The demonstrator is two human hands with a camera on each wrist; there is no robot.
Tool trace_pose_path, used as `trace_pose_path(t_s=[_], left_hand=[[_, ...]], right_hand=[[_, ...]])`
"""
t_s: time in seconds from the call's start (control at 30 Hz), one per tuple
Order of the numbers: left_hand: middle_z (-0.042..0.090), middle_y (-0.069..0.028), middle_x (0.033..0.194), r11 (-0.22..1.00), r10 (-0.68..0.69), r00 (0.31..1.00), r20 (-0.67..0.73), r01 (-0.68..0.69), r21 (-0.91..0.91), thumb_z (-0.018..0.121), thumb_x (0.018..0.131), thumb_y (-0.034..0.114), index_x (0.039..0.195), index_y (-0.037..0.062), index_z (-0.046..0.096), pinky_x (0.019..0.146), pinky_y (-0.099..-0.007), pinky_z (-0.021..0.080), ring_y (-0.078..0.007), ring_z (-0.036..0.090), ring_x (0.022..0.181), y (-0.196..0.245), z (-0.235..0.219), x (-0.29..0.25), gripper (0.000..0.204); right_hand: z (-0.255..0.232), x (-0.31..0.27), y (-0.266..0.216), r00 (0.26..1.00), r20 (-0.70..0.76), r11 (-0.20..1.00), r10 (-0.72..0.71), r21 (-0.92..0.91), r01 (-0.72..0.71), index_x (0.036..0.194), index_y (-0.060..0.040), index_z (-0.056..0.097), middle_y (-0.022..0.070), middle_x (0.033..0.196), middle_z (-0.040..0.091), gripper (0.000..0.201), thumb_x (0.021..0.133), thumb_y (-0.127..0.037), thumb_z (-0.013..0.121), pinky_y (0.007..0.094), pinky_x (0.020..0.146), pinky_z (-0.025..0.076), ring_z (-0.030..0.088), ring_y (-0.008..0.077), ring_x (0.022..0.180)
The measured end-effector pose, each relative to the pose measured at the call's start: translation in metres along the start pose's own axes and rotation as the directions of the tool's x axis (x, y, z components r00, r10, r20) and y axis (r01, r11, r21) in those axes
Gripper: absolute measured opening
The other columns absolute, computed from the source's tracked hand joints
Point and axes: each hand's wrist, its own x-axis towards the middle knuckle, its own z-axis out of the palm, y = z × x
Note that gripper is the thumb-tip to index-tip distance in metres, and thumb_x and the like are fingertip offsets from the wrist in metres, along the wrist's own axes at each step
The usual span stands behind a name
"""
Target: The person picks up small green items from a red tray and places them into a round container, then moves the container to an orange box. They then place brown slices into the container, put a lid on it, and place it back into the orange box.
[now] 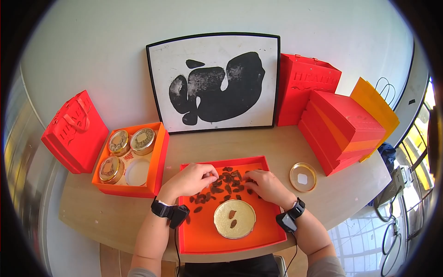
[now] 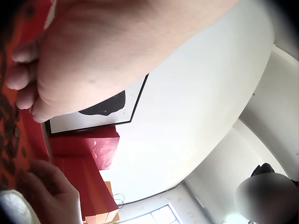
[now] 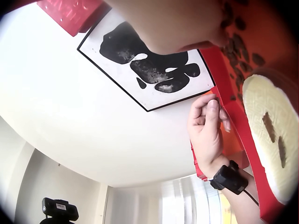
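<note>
Dark dried pieces (image 1: 228, 188) lie scattered over the orange floor of a shallow red tray (image 1: 272, 235). In front of them is a round cream-coloured dish (image 1: 242, 217) with a textured face and two dried pieces on it. My left hand (image 1: 196, 179) is over the pile's left edge, fingers bent and thumb near the index fingertip in the right wrist view. My right hand (image 1: 267, 185) reaches in from the right, its bent fingertips right among the pieces. I cannot tell whether either hand pinches a piece.
An orange-red box (image 1: 160, 157) with three lidded jars and one vacant round slot stands left. A gold-rimmed round lid (image 1: 310, 184) lies right of the tray. Red bags (image 1: 76, 131), stacked red boxes (image 1: 344, 122) and a framed black-and-white picture (image 1: 217, 92) stand behind.
</note>
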Motion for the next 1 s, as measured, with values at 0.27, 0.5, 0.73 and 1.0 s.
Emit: trace_pose_path(t_s=[0.27,0.5,0.73,1.0], left_hand=[[0.078,-0.0089,0.091,0.976,0.219,0.955,0.201,-0.211,-0.058,0.065,0.099,0.017,0.114,0.0027,0.070,0.069,-0.0321,0.055,-0.0180,0.071,0.073,0.037,0.001,-0.031,0.021],[0.077,-0.0107,0.097,0.970,0.235,0.929,0.285,-0.241,-0.014,0.071,0.095,0.026,0.119,0.0046,0.073,0.075,-0.0358,0.056,-0.0215,0.072,0.080,0.036,0.018,-0.027,0.032],[0.069,-0.0112,0.104,0.947,0.137,0.987,0.084,-0.155,0.281,0.077,0.087,0.024,0.120,0.0059,0.070,0.085,-0.0401,0.055,-0.0278,0.068,0.097,-0.017,0.015,-0.004,0.038],[0.068,-0.0131,0.106,0.953,0.015,0.992,0.128,-0.053,0.300,0.080,0.080,0.022,0.116,0.0057,0.071,0.089,-0.0427,0.055,-0.0310,0.066,0.104,-0.038,0.020,0.005,0.040]], right_hand=[[0.002,0.001,0.002,0.997,-0.033,0.998,-0.064,-0.031,0.063,0.108,-0.0024,0.070,0.0144,0.098,0.073,0.017,0.093,-0.009,0.069,0.0406,0.081,0.056,0.071,0.0331,0.089],[0.001,0.001,-0.001,0.997,-0.045,0.998,-0.056,-0.040,0.054,0.106,-0.0022,0.070,0.0134,0.094,0.075,0.014,0.094,-0.008,0.067,0.0401,0.078,0.058,0.073,0.0321,0.085],[0.004,0.003,0.001,0.993,-0.109,0.997,0.039,0.070,-0.031,0.108,-0.0013,0.071,0.0122,0.086,0.076,0.016,0.096,-0.011,0.069,0.0338,0.068,0.058,0.075,0.0239,0.073],[-0.013,0.002,-0.015,0.995,0.057,0.934,0.078,0.344,-0.093,0.105,-0.0021,0.074,0.0115,0.097,0.073,0.017,0.094,-0.014,0.074,0.0309,0.075,0.056,0.071,0.0204,0.082]])
